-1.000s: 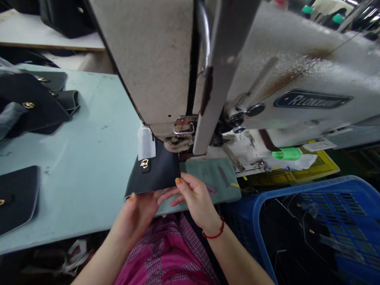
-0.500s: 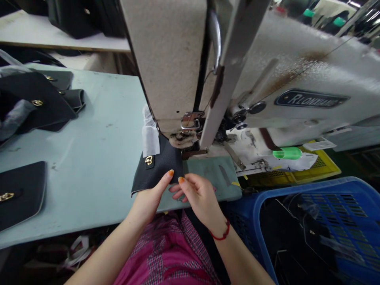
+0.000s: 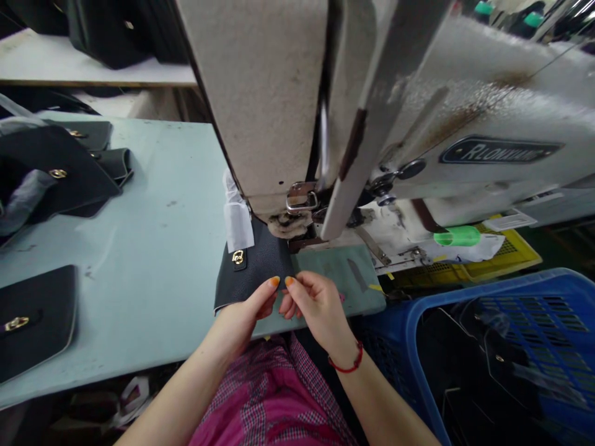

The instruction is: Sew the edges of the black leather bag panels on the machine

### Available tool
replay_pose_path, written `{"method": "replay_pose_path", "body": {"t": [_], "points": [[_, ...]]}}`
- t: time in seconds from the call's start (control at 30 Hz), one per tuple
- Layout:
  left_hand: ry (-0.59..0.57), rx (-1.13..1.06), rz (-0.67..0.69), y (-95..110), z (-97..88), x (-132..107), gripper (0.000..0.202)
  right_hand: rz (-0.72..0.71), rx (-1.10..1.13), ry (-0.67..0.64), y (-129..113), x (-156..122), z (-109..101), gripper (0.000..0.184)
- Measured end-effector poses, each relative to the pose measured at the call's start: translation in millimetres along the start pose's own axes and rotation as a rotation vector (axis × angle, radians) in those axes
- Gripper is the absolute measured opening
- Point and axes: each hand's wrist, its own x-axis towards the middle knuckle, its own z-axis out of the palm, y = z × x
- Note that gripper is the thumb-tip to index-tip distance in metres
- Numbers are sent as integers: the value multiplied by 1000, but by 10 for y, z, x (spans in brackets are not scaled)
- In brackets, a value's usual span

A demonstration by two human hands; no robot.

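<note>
A black leather bag piece point(image 3: 267, 263) lies under the head of the sewing machine point(image 3: 260, 124). Its gold clasp point(image 3: 238, 257) shows on the left, beside a white wrapped strip point(image 3: 238, 226). My left hand point(image 3: 248, 306) is closed on the near edge, thumb on top and fingers curled below. Right by it, my right hand point(image 3: 318, 306) pinches the near right corner between thumb and forefinger. The two thumb tips almost meet. The machine head hides the far part of the leather, and the needle cannot be made out.
More black pieces with gold clasps point(image 3: 39, 316) lie on the pale green table point(image 3: 158, 260) at left. A blue basket point(image 3: 411, 328) holding black pieces stands at right, a yellow crate point(image 3: 506, 254) behind it. Black bags point(image 3: 105, 37) sit on a white shelf point(image 3: 28, 59).
My right thumb and forefinger have closed on the leather's corner, and my left fingers have curled in beside them. The machine's lever has shifted slightly, and the whole view has moved a little.
</note>
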Motion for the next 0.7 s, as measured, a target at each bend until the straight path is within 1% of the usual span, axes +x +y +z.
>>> {"method": "replay_pose_path", "body": {"t": [0.1, 0.23, 0.37, 0.53, 0.63, 0.7], "points": [[-15, 34, 23, 21, -8, 43, 44, -9, 4, 3, -6, 47, 1, 35], [11, 43, 25, 91, 5, 94, 46, -17, 22, -8, 10, 132, -4, 34], [-24, 47, 25, 174, 22, 146, 47, -36, 38, -7, 38, 225, -1, 33], [-32, 24, 41, 268, 30, 231, 44, -58, 50, 13, 37, 295, 10, 33], [-18, 71, 98, 342, 53, 263, 43, -63, 71, 12, 70, 266, 23, 34], [-21, 119, 158, 398, 75, 276, 42, -34, 88, 1, 140, 219, 42, 35]]}}
